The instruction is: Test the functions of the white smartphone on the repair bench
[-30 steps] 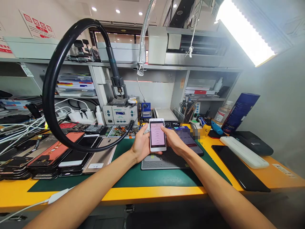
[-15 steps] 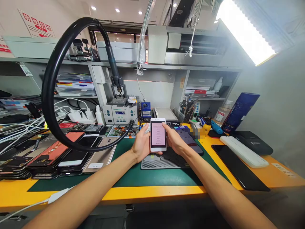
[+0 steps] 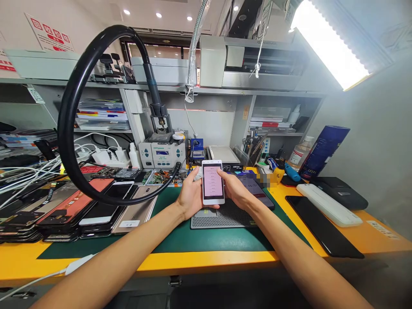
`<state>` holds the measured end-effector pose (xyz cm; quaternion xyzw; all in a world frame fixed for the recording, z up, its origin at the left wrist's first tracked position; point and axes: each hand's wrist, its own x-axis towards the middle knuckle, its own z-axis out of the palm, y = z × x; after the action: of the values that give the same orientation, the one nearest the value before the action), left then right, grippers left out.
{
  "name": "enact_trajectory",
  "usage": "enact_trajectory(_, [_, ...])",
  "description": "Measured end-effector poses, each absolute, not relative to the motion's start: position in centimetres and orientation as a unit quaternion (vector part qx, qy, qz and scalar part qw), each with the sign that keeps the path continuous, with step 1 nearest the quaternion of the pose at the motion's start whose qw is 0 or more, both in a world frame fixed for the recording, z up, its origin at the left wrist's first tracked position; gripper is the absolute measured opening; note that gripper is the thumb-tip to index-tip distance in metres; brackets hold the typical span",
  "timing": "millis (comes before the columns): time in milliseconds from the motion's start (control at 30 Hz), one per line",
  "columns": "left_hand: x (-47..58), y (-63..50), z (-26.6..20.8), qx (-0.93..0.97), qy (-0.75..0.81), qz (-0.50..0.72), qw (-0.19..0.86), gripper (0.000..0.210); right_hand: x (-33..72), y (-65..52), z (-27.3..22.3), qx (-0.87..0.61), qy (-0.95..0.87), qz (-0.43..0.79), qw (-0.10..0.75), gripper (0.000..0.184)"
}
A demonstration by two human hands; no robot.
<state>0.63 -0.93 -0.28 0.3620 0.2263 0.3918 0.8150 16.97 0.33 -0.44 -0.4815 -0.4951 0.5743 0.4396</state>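
A white smartphone (image 3: 213, 184) is held upright over the work mat, its pinkish screen lit with lines of text too small to read. My left hand (image 3: 190, 195) grips it from the left, with fingertips showing below its lower edge. At the right side, my right hand (image 3: 237, 189) is closed around the phone's edge; its thumb lies over the upper right of the screen and its other fingers are mostly hidden. Beneath the hands is a grey perforated plate (image 3: 222, 221). Partly behind my right hand lies a dark phone with a lit display (image 3: 262, 197).
Stacked phones (image 3: 106, 206) crowd the left, below the looped black hose (image 3: 64, 124) of a soldering station (image 3: 164, 152). A green mat (image 3: 180, 242) covers the yellow bench (image 3: 206, 259). On the right lie a black phone-shaped panel (image 3: 322, 225) and a white case (image 3: 331, 206).
The phone has tilted and shifted slightly left at its top. My right thumb has moved a little left and down over the screen. Both hands keep their hold.
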Motion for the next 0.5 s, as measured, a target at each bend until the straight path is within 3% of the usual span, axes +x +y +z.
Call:
enact_trajectory(200, [0.44,-0.67,-0.39,0.335,0.221,0.393,0.827,0.073,17.19,0.19,-0.36,-0.46,-0.523,0.57,0.436,0.032])
enact_trajectory(500, [0.54,-0.87,-0.35,0.348,0.23,0.397,0.817,0.072,17.37,0.31,-0.7,-0.448,-0.545,0.562,0.432,0.037])
